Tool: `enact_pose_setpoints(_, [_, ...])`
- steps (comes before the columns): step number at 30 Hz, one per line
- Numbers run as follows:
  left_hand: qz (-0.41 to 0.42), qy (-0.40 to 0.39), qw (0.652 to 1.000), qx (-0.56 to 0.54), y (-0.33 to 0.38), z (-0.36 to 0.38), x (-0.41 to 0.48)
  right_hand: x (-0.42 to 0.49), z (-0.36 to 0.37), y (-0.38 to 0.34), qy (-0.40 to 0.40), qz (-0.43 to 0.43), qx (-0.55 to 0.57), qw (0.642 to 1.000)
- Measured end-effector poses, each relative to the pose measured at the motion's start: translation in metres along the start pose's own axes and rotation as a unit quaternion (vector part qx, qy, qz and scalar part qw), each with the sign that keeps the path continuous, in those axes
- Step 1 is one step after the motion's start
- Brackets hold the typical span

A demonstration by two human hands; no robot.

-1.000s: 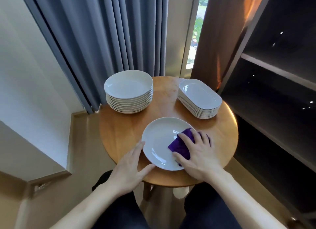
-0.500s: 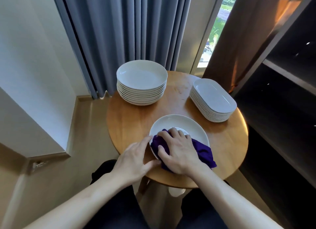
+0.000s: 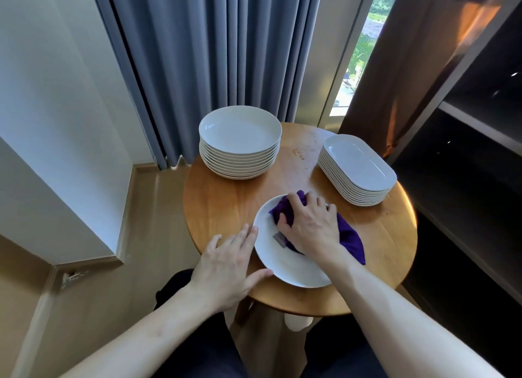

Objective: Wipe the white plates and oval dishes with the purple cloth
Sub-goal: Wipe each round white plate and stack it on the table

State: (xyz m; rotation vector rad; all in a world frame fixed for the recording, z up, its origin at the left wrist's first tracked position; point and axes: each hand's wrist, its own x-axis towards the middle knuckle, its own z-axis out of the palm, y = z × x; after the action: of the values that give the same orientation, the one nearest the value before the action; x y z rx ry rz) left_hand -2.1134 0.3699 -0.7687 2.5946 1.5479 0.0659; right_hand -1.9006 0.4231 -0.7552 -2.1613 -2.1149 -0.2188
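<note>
**Item 1. Round wooden table [image 3: 231, 202].** Holds all the crockery. Clock positions below are read on its top, with 12 o'clock at the far edge by the curtain.

**Item 2. Single white plate [image 3: 282, 264].** Round, lying flat at 6 o'clock, close to the near edge.

**Item 3. Purple cloth [image 3: 350, 239].** Bunched on the plate's far half. Its loose end trails over the plate's rim at 3 o'clock and onto the wood. A small grey tag [image 3: 279, 239] shows beside the thumb.

**Item 4. Right hand [image 3: 310, 228].** Lies palm-down on the cloth and presses it to the plate, with fingers spread wide and thumb out to the left.

**Item 5. Left hand [image 3: 226, 267].** Lies palm-down on the table at the plate's 8 o'clock. The fingers are extended and apart, holding nothing. The fingertips touch the rim and the thumb rests against the plate's near-left edge.

**Item 6. Stack of round plates [image 3: 240, 143].** White, at 11 o'clock, well apart from both hands.

**Item 7. Stack of oval dishes [image 3: 357, 168].** White, at 2 o'clock, near the cloth's far end but not touching it.

**Item 8. Surroundings.** Grey curtain [image 3: 214, 52] beyond 12 o'clock, a narrow window strip [image 3: 358, 52] at 1 o'clock, and dark shelving [image 3: 466, 151] at 3 o'clock.
</note>
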Motion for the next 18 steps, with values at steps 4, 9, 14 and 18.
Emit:
enact_pose_setpoints(4, [-0.005,-0.003,0.998,0.06,0.0,-0.001,0.0,-0.006,-0.008,0.017,-0.039,0.015,-0.068,0.997])
enact_pose_setpoints(9, [-0.017,-0.005,0.997,0.077,0.001,-0.003,0.001,-0.041,-0.029,0.03,-0.092,-0.008,-0.133,0.987])
enact_pose_setpoints(14, [-0.023,-0.014,0.997,0.076,0.004,-0.006,0.001,-0.07,-0.042,0.025,-0.159,-0.021,-0.025,0.987])
enact_pose_setpoints(18, [-0.022,-0.013,0.997,0.067,0.004,-0.007,0.001,-0.092,-0.041,0.022,-0.136,-0.004,0.05,0.989])
